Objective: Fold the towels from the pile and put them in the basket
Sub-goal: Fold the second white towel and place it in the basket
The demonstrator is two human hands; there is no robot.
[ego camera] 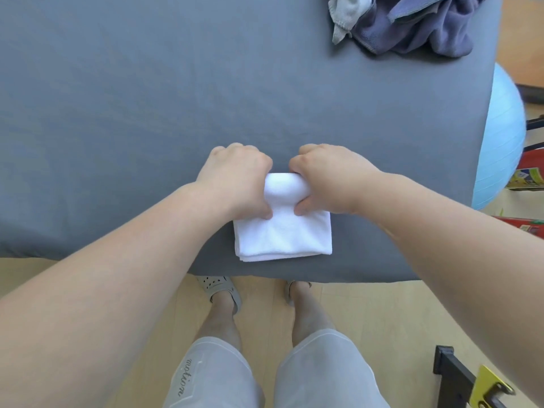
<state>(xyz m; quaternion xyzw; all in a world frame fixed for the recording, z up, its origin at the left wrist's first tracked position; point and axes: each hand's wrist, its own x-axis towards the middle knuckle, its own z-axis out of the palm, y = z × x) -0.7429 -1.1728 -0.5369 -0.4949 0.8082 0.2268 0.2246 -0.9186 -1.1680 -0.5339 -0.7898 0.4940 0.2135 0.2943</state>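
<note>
Grey table (117, 113) is carrying everything, spreading under and well beyond both hands. Blue ball (500, 136) is sitting off the table edge, out past the right hand, not involved. Pile (412, 22) is lying far ahead of the right hand, well apart from the work spot, purple and grey cloths bunched together. It's probably parked there to give folding room at the near edge. White towel (282, 231) is lying under and just behind the hands, close to the table's near edge. It's already folded into a small layered square, stacked edges showing on the near side. Left hand (238, 184) and right hand (332, 181) are each gripping the towel's far end, close together but not touching. Fingers are curling over the far side and thumbs are pressing in from the near side, so that end is bunching into a raised roll between them. I'm reading this as a two-handed grip for one more fold toward the body or a lift; can't tell which. The symmetric hold is making sense, since it's stopping the layers sliding apart. Basket isn't showing in view, so I'm judging this towel not yet placed.
</note>
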